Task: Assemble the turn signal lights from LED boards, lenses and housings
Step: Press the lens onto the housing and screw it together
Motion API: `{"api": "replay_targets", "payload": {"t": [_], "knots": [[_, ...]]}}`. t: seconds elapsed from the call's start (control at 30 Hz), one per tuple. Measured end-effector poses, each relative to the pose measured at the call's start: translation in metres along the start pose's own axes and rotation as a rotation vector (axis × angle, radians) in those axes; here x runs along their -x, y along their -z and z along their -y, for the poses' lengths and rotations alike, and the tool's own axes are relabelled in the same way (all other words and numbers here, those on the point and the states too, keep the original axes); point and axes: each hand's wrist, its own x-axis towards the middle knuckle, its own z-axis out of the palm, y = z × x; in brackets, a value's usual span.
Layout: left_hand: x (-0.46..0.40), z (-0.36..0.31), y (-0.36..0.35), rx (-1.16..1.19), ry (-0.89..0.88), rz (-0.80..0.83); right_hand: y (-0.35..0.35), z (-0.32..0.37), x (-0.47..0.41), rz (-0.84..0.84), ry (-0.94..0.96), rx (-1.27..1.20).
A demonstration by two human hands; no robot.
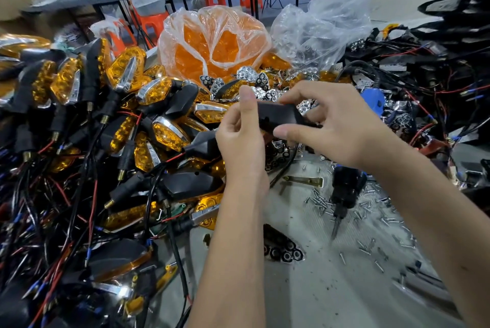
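A heap of finished lights [124, 104] is sprawling over the counter [331, 288], with a bag of orange lenses [212, 43] sitting behind it. Both hands are holding one black housing [281, 115] above the counter: the left hand [241, 136] is gripping its end, the right hand [336, 126] is pinching it with curled fingers [299, 94]. Judging by this, fitting is under way; next it probably needs a screw [342, 258] and the screwdriver [344, 195].
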Motion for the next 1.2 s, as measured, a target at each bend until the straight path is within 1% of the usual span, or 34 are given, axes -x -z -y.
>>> {"api": "replay_targets", "payload": {"t": [0.07, 0.17, 0.27, 0.4, 0.5, 0.7, 0.9, 1.07, 1.2], "knots": [[0.0, -0.004, 0.003, 0.048, 0.039, 0.082, 0.002, -0.001, -0.001, 0.001, -0.027, -0.079], [0.002, -0.005, 0.005, 0.082, 0.058, 0.193, 0.003, -0.004, -0.001, 0.009, -0.046, -0.087], [0.002, -0.008, 0.007, 0.104, 0.07, 0.261, 0.003, -0.007, 0.0, -0.009, -0.029, -0.105], [0.003, -0.011, 0.009, 0.112, 0.088, 0.238, 0.001, -0.005, 0.0, 0.01, 0.001, -0.064], [0.003, -0.009, 0.009, 0.119, 0.101, 0.225, -0.001, -0.005, 0.0, 0.022, -0.007, -0.085], [0.002, -0.006, 0.01, 0.169, 0.098, 0.3, 0.006, -0.006, 0.001, 0.023, -0.06, -0.229], [0.002, -0.005, 0.01, 0.153, 0.065, 0.309, 0.008, -0.008, 0.0, 0.029, -0.098, -0.367], [0.0, -0.007, 0.015, 0.168, 0.077, 0.386, 0.009, -0.014, 0.002, 0.029, -0.044, -0.283], [0.001, -0.006, 0.012, 0.235, 0.102, 0.285, 0.004, -0.016, 0.0, -0.015, -0.037, -0.239]]}}
